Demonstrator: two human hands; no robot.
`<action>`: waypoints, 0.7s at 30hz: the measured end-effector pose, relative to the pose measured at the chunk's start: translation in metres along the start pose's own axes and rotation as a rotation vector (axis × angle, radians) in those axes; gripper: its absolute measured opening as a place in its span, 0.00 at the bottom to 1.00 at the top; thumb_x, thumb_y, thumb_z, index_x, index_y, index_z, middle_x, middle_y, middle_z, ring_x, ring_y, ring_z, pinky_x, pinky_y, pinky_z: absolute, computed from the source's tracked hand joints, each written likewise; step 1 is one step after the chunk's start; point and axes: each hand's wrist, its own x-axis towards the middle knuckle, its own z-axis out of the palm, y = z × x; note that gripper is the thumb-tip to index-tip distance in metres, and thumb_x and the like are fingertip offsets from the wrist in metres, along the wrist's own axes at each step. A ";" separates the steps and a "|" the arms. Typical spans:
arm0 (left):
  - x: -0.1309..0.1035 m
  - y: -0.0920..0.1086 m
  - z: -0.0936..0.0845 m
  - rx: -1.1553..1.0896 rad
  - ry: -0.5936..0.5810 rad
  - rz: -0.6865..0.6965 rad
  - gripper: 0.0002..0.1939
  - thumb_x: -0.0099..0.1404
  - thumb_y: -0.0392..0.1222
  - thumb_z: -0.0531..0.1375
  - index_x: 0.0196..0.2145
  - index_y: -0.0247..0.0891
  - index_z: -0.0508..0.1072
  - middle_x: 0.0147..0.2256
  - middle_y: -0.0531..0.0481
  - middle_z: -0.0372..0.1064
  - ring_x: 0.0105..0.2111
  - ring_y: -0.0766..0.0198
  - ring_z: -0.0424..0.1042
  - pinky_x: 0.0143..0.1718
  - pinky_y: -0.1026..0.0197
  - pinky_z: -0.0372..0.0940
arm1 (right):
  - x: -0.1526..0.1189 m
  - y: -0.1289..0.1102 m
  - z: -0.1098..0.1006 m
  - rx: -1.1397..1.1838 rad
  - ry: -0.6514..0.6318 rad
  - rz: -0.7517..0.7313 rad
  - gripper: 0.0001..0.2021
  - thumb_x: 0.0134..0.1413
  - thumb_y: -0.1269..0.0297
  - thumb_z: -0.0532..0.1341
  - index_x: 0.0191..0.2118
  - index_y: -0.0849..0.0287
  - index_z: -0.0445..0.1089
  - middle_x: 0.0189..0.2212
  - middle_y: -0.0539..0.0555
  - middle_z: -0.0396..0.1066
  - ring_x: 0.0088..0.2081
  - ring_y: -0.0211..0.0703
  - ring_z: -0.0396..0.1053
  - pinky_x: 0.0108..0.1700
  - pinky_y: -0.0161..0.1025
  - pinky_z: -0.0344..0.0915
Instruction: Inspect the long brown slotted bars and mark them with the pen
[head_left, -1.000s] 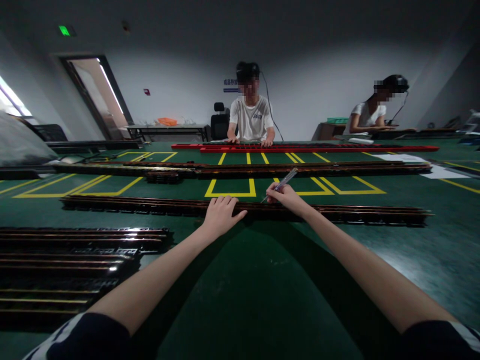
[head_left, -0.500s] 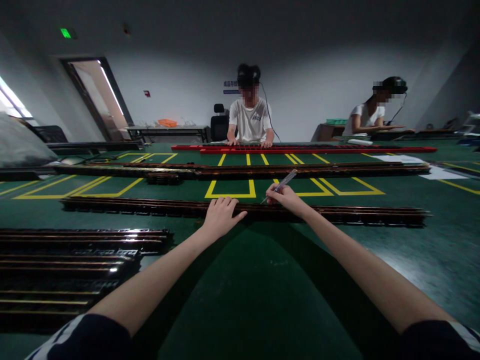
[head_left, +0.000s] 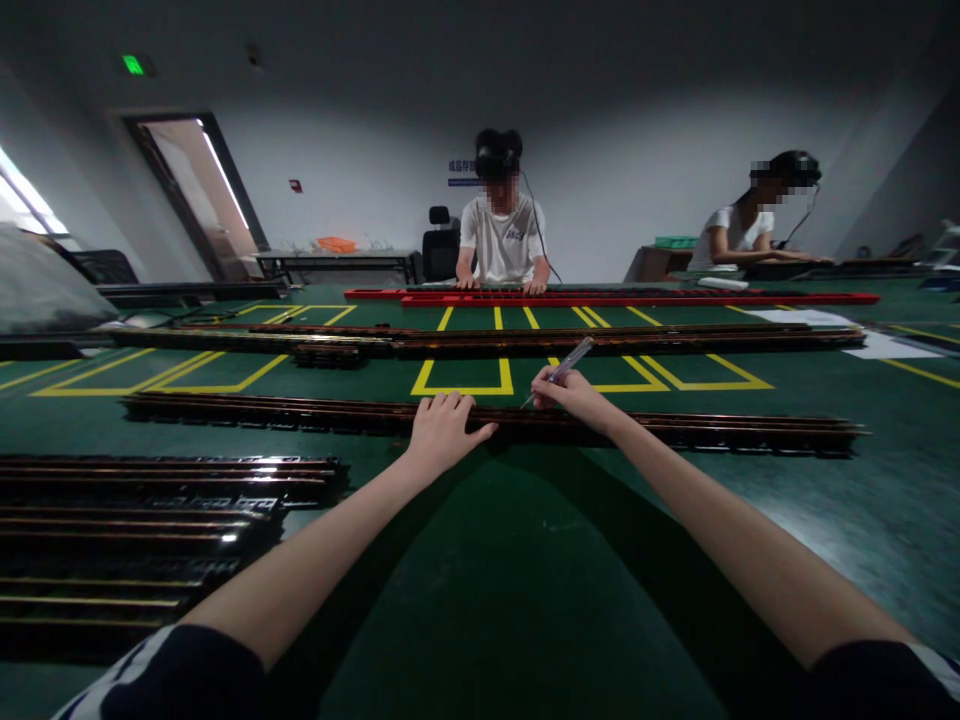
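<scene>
A long dark strip assembly (head_left: 720, 432) with thin reddish-brown lines lies crosswise on the green table. My left hand (head_left: 442, 432) rests on its middle, thumb spread to the right and the other fingers lying over it. Just to the right, my right hand (head_left: 568, 392) is closed on a clear-handled screwdriver (head_left: 571, 360). The tool slants, its thin tip pointing down-left at the strip's far edge between my hands. Whether the tip touches the strip I cannot tell.
More dark strips (head_left: 172, 480) are stacked at the near left. Another row of strips (head_left: 630, 340) lies beyond, over yellow tape outlines. Across the table, a person (head_left: 504, 240) has both hands on red rails (head_left: 645, 298); another person (head_left: 739, 235) works at the far right.
</scene>
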 end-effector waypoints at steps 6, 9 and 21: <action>-0.002 0.004 -0.003 -0.002 0.021 -0.011 0.26 0.65 0.59 0.51 0.44 0.34 0.73 0.44 0.40 0.73 0.44 0.50 0.69 0.46 0.49 0.60 | 0.000 -0.002 -0.001 -0.017 -0.001 0.000 0.08 0.50 0.63 0.62 0.25 0.58 0.65 0.20 0.48 0.69 0.25 0.37 0.68 0.33 0.38 0.66; -0.003 0.005 -0.003 0.012 0.036 -0.010 0.23 0.65 0.56 0.52 0.43 0.35 0.73 0.44 0.40 0.73 0.44 0.49 0.69 0.46 0.48 0.59 | 0.000 -0.004 0.000 -0.026 -0.008 -0.003 0.08 0.50 0.63 0.62 0.25 0.58 0.65 0.20 0.48 0.69 0.24 0.37 0.68 0.33 0.38 0.66; -0.001 0.005 -0.002 0.007 0.025 0.013 0.16 0.64 0.46 0.53 0.44 0.35 0.72 0.43 0.42 0.73 0.44 0.50 0.69 0.48 0.46 0.58 | 0.001 -0.001 0.008 -0.044 -0.058 -0.082 0.11 0.48 0.56 0.64 0.28 0.58 0.66 0.22 0.49 0.71 0.26 0.38 0.68 0.34 0.40 0.67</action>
